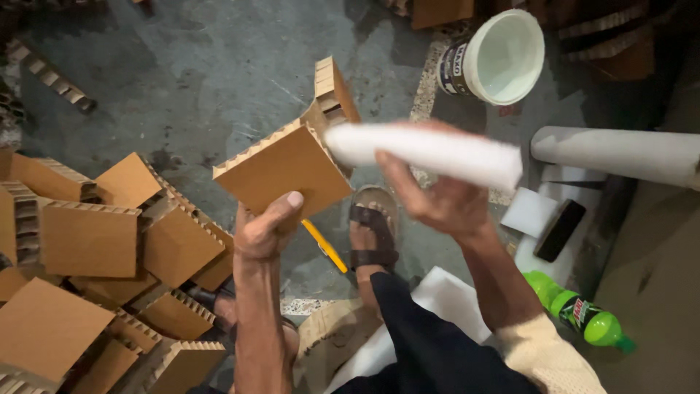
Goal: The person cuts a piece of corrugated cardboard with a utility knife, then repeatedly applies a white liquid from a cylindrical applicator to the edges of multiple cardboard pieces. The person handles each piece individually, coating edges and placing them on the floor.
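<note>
Nearest the lens, the left hand pinches the lower corner of an L-shaped honeycomb cardboard corner piece, thumb on its brown face, so the piece juts up and away from the grip. Beyond it, the right hand closes around a white foam strip whose blurred left end touches the cardboard's inner angle. Held by one corner only, the cardboard could twist or slip under the foam's push and drop toward the sandalled foot on the concrete floor.

Single head view, looking steeply down, close over hands, floor beyond.
</note>
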